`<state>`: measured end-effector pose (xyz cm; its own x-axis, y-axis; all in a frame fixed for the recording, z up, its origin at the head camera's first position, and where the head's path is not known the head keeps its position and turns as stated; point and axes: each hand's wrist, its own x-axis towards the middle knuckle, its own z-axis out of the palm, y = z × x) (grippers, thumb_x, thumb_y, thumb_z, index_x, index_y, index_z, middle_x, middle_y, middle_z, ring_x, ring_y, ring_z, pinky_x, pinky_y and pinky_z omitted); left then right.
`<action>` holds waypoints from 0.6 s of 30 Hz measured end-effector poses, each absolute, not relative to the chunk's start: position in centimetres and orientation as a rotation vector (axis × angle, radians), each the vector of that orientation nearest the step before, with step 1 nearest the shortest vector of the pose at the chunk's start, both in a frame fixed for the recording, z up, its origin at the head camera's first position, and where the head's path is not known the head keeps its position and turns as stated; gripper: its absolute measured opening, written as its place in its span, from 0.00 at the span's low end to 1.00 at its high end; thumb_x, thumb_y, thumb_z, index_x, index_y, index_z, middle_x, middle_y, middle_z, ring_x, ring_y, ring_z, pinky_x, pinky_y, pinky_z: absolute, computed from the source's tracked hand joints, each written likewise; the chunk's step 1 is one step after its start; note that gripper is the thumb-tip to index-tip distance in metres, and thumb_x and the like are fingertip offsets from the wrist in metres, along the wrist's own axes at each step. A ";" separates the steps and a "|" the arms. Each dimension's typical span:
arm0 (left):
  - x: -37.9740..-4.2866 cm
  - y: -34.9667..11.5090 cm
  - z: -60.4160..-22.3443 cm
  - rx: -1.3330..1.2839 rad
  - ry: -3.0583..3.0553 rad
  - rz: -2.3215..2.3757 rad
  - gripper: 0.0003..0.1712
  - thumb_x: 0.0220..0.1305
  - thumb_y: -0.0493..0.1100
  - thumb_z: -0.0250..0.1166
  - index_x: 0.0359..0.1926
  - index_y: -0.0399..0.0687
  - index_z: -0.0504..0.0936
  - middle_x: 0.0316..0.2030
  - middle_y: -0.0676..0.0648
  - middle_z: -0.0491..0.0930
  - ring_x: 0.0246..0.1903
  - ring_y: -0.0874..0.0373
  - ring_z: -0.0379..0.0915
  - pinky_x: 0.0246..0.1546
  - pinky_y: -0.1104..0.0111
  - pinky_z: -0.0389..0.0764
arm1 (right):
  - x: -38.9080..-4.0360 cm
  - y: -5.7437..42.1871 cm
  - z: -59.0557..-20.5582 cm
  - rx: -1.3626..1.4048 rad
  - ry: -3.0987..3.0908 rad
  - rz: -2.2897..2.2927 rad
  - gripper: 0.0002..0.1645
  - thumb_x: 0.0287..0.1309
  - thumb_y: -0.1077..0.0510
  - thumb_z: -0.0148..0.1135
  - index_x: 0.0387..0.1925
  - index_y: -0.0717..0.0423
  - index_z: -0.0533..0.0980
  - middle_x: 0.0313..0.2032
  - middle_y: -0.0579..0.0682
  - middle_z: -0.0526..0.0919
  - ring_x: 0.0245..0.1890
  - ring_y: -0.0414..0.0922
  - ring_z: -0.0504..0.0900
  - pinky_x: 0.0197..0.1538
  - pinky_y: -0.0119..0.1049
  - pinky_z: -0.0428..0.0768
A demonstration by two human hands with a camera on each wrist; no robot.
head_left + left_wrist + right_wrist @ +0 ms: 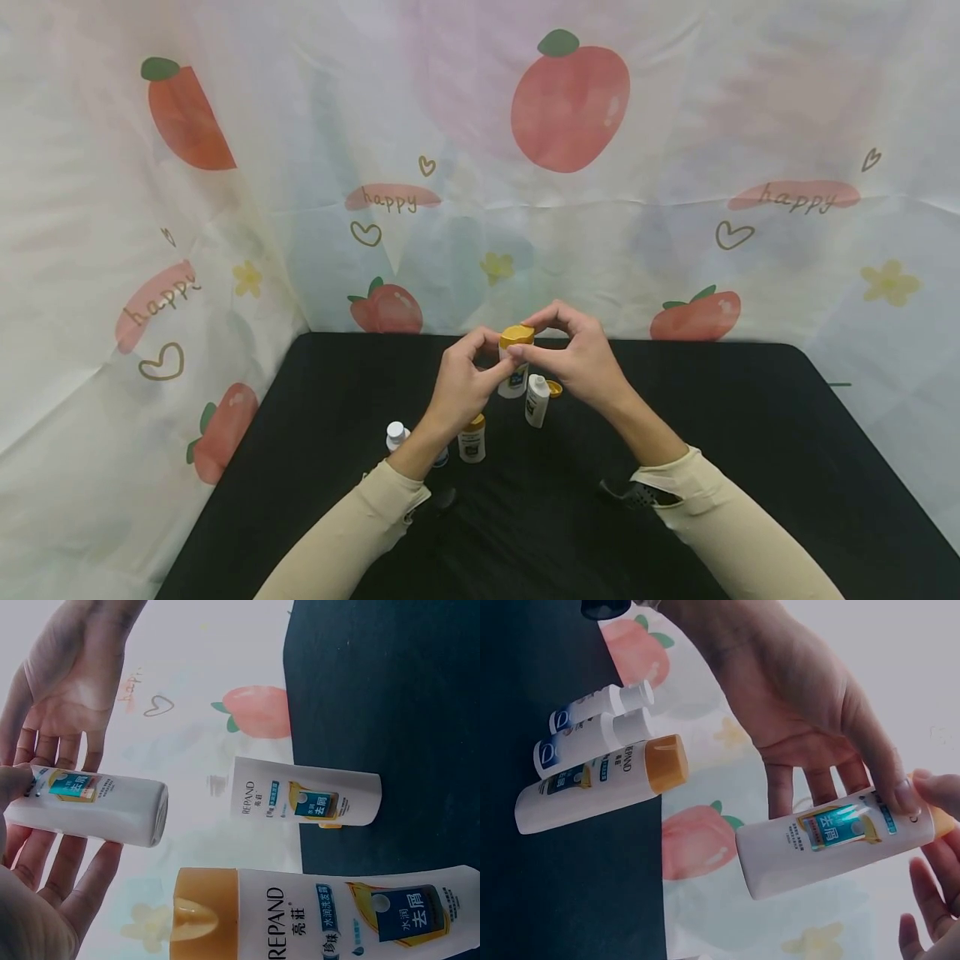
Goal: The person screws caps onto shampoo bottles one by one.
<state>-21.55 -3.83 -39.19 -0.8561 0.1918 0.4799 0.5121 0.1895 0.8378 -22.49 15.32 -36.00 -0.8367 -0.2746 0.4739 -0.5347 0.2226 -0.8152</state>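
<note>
Both hands hold one white shampoo bottle [513,385] with a yellow cap, raised above the table. My left hand [467,377] grips its upper end from the left, thumb close to the cap [943,823]. From the right, my right hand [583,354] has its thumb and fingers around the same upper end. The bottle's label [838,826] shows in the right wrist view. Just below stands an uncapped shampoo bottle [537,402], its loose yellow cap [554,388] lying beside it. Another shampoo bottle [337,915], capped, stands nearer my left forearm.
Two small white bottles with white caps stand at the left; one white bottle [577,746] is beside the other white bottle [592,706]. My left forearm partly hides them in the head view. The black table [720,417] ends at a printed curtain [465,250] behind.
</note>
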 end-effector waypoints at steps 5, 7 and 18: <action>-21.6 -4.2 -39.1 -0.715 -2.214 -1.731 0.09 0.66 0.43 0.71 0.44 0.46 0.83 0.38 0.47 0.83 0.40 0.57 0.80 0.35 0.64 0.84 | -22.5 15.4 -36.0 0.766 -2.298 1.644 0.16 0.56 0.59 0.76 0.44 0.52 0.80 0.45 0.48 0.84 0.52 0.43 0.80 0.62 0.51 0.75; -21.7 -4.4 -39.0 -0.736 -2.232 -1.730 0.10 0.66 0.44 0.71 0.46 0.47 0.83 0.39 0.48 0.83 0.41 0.57 0.80 0.37 0.64 0.84 | -22.5 15.5 -35.9 0.773 -2.315 1.647 0.16 0.57 0.59 0.76 0.45 0.51 0.80 0.45 0.47 0.84 0.54 0.43 0.80 0.64 0.52 0.74; -22.0 -5.2 -38.7 -0.828 -2.302 -1.709 0.11 0.67 0.44 0.70 0.48 0.47 0.83 0.40 0.49 0.82 0.43 0.57 0.78 0.46 0.53 0.80 | -22.5 16.1 -35.5 0.801 -2.368 1.660 0.17 0.58 0.58 0.75 0.50 0.49 0.84 0.48 0.46 0.86 0.54 0.42 0.81 0.63 0.52 0.74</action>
<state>-21.95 -5.15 -38.66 -0.8348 0.3356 0.4364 0.5148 0.1952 0.8348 -22.47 16.07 -35.52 -0.8484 -0.3411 0.4048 -0.4968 0.2490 -0.8314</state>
